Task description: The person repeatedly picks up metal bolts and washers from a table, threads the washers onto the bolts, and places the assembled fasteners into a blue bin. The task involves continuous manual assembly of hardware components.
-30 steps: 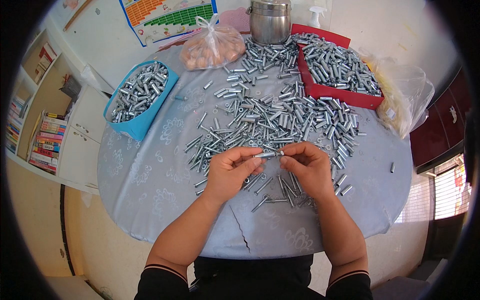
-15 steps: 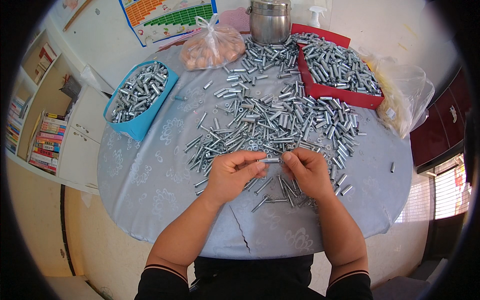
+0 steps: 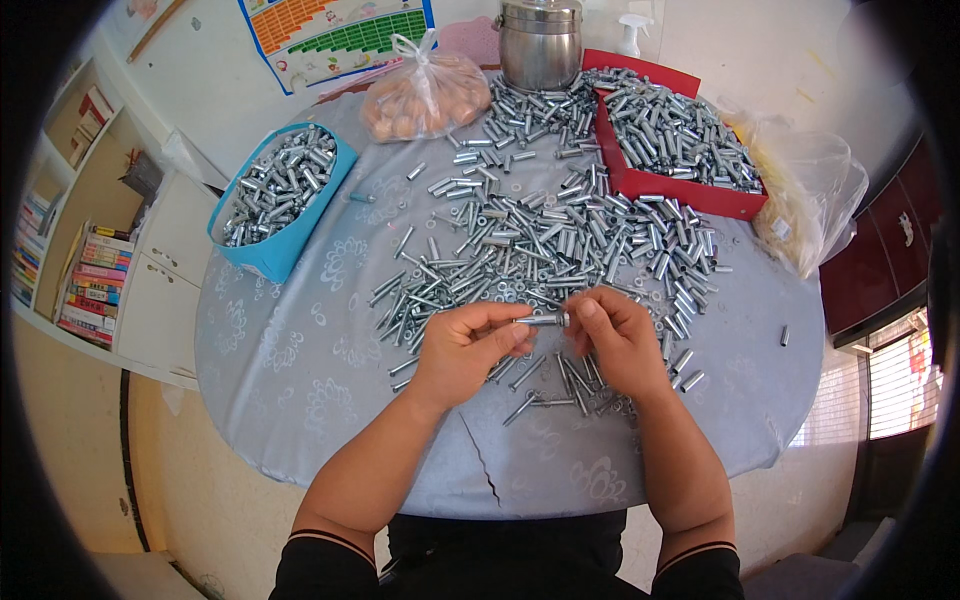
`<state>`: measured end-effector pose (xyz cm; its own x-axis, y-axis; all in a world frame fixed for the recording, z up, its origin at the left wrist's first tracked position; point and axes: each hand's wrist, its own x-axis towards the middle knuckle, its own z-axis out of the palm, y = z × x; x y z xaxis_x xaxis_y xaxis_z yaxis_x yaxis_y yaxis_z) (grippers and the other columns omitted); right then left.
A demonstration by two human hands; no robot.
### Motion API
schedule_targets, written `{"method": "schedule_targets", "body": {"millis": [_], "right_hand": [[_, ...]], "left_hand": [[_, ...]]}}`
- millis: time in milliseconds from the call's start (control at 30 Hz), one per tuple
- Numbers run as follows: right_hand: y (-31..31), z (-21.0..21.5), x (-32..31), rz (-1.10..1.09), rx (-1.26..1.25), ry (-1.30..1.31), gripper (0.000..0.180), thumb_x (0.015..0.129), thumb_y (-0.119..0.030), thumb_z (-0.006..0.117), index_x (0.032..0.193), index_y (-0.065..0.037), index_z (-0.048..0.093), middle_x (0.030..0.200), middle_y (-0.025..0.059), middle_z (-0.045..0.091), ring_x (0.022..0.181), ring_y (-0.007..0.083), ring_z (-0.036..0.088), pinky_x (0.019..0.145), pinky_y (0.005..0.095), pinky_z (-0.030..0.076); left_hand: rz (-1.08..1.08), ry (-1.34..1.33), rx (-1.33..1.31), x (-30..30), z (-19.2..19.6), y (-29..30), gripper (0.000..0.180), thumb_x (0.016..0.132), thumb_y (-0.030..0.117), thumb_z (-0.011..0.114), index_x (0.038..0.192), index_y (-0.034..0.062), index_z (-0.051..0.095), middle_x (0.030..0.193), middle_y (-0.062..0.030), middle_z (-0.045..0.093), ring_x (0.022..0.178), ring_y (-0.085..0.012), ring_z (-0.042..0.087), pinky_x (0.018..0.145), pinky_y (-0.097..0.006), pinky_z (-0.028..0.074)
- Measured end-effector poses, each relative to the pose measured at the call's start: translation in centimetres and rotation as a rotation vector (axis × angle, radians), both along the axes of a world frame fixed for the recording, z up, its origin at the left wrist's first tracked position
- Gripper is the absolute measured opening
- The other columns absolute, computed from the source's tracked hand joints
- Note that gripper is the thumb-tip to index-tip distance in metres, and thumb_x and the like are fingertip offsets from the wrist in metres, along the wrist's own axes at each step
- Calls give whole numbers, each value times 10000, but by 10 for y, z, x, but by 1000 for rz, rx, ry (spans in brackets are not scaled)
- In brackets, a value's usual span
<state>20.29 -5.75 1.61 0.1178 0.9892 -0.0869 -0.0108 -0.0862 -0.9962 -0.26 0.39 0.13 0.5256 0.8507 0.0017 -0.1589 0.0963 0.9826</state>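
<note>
Over the near edge of a metal heap, my left hand (image 3: 455, 350) pinches a silvery metal bolt (image 3: 541, 320) lying sideways, with what looks like a sleeve on it. My right hand (image 3: 622, 345) is closed at the bolt's right end, thumb and fingertips against it; a small ring or nut there is partly hidden. Loose bolts and sleeves (image 3: 540, 235) spread beyond both hands. Several long thin bolts (image 3: 565, 385) and small washers lie below them on the grey tablecloth (image 3: 350, 440).
A blue bin (image 3: 290, 250) full of metal pieces stands at the left. A red box (image 3: 690, 198), also full, is at the far right beside a clear plastic bag (image 3: 815, 215). At the back are a bag of eggs (image 3: 425, 100) and a steel pot (image 3: 540, 50).
My right thumb and fingers have shifted slightly at the bolt's end, baring more of that end. My left hand holds the bolt in nearly the same place.
</note>
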Motion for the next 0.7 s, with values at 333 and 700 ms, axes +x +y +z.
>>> {"method": "schedule_targets", "body": {"millis": [333,700], "right_hand": [[-1,0,-9,-63,51,-65,158,942,-160,638,942,-2,639,743,-6,588,662,67,540,618,213,448],[1,-4,-16,-115,246,-44,146,946,-148,624,944,-2,631,741,-17,571,675,65,518,618,221,438]], "left_hand": [[-4,-32,9,-1,-4,2,226,919,34,639,1129,-50,651,958,-142,713,820,-154,692,747,-260,573],[-6,-43,0,-1,-4,2,226,918,33,641,1130,-46,651,948,-144,713,825,-160,694,745,-263,575]]}}
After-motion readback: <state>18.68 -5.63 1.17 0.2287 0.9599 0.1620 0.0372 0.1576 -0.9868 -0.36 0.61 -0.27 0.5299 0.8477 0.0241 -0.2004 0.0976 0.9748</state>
